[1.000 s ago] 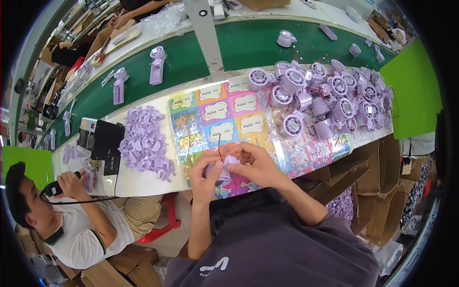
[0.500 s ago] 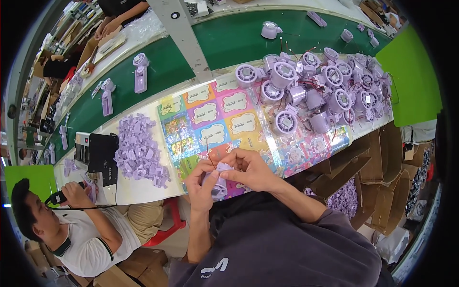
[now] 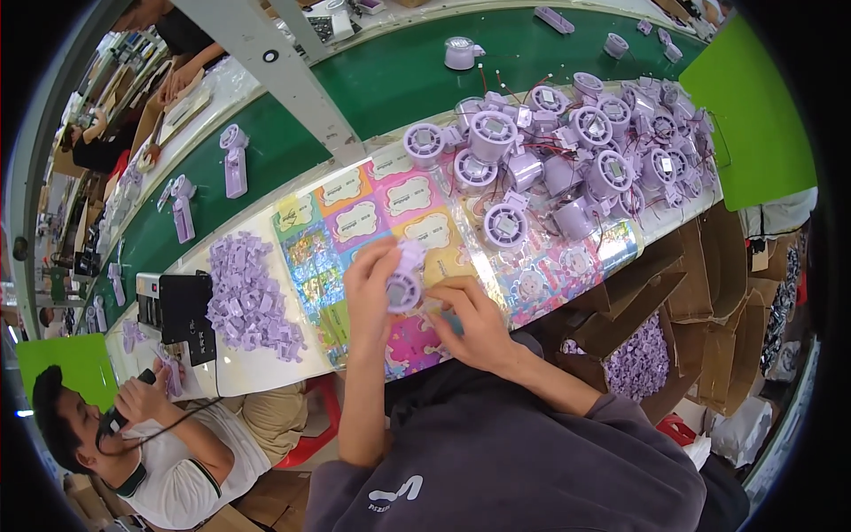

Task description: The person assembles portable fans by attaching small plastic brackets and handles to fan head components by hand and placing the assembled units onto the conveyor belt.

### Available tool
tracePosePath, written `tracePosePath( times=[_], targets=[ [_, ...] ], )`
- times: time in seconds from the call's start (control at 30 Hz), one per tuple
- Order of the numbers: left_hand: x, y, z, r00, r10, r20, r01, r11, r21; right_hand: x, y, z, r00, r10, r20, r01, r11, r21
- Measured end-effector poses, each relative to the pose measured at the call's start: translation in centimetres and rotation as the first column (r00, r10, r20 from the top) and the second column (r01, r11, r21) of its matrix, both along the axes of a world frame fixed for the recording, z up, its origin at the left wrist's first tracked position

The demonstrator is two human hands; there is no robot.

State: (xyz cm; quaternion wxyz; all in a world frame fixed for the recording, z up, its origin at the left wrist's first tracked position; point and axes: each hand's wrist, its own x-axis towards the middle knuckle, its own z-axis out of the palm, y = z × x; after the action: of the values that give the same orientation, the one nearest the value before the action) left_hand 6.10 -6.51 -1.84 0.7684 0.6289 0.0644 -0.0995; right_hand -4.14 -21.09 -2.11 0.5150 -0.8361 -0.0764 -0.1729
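A round lavender fan housing [image 3: 403, 292] with a small bracket on its upper side is gripped in my left hand [image 3: 366, 282], above the colourful printed sheets [image 3: 427, 232]. My right hand [image 3: 480, 330] is just to the right of it with thumb and fingers apart, holding nothing that I can see. To the right lies a heap of similar lavender fan housings [image 3: 506, 225] with thin red and black wires. A pile of small lavender plastic brackets [image 3: 253, 301] rests on the white surface to the left.
A green conveyor belt [image 3: 288, 133] carries a few lavender parts behind the table, with a grey metal post [image 3: 292, 84] in front of it. At lower left a co-worker [image 3: 168, 457] holds a black powered screwdriver [image 3: 124, 406]. Cardboard boxes [image 3: 700, 306] with parts stand at right.
My left hand has lifted the fan housing forward, turning its round face up. My right hand has come off it, its fingers spreading. The whole view has shifted slightly.
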Motion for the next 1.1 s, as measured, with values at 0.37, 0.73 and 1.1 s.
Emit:
tracePosePath(
  times=[0.37,0.73,1.1],
  targets=[
    [11.3,-9.1,1.8,0.610,-0.350,0.711,-0.348,0.687,0.637,0.7,-6.6,-3.1,0.998,-0.020,0.061,0.041,0.933,-0.358],
    [30.8,-20.3,1.1,0.435,-0.773,0.461,-0.334,0.337,0.880,1.8,-6.1,-3.0,0.998,-0.017,0.064,0.039,0.932,-0.361],
    [28.0,-19.0,4.3,0.569,-0.769,0.292,-0.126,0.269,0.955,1.9,-5.8,-2.7,0.998,-0.029,0.064,0.051,0.931,-0.362]
  ],
)
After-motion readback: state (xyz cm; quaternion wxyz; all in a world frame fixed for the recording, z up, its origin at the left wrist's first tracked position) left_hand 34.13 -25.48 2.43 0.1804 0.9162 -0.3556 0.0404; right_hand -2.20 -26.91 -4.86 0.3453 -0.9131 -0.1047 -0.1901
